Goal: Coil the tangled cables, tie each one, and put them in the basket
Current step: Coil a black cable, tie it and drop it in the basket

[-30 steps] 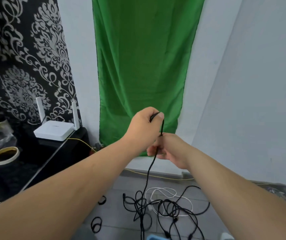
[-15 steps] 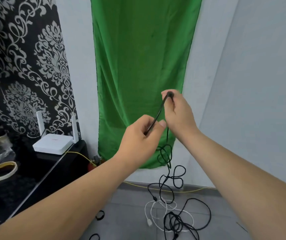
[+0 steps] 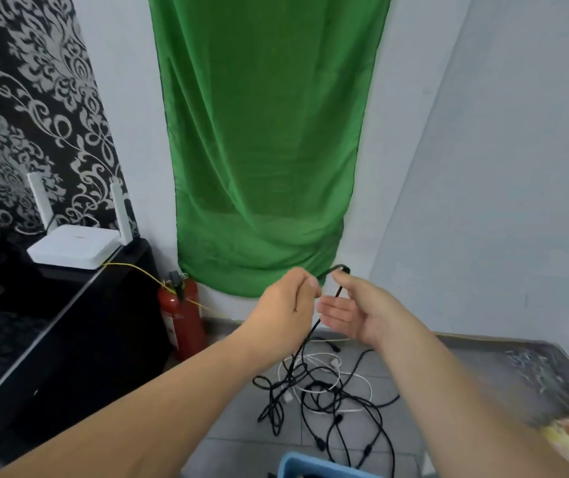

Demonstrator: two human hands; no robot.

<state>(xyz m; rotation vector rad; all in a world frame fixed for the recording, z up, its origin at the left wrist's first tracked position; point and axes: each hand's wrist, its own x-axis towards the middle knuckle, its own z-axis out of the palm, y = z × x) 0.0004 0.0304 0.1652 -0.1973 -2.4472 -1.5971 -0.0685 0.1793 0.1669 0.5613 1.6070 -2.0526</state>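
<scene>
12 o'clock: green curtain (image 3: 269, 150), matt cloth, softly creased | 9 o'clock: router (image 3: 76, 248), smooth white plastic | 8 o'clock: cabinet (image 3: 79, 339), glossy black top; fire extinguisher (image 3: 181, 317), shiny red painted metal | 6 o'clock: black cable (image 3: 310, 334), matt rubbery sheath; floor (image 3: 241, 450), smooth grey tile; basket (image 3: 310, 466), smooth blue plastic

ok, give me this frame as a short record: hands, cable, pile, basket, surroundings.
left hand: pinches the black cable near its end, fingers curled
right hand: palm open, fingers straight; cable bends over its topmost finger
black cable: runs from the hands down into the pile
cable pile: black and white cables, tangled, on the tiled floor
basket: blue rim at bottom edge, mostly out of frame
nearby: red fire extinguisher; white router on black cabinet
</scene>
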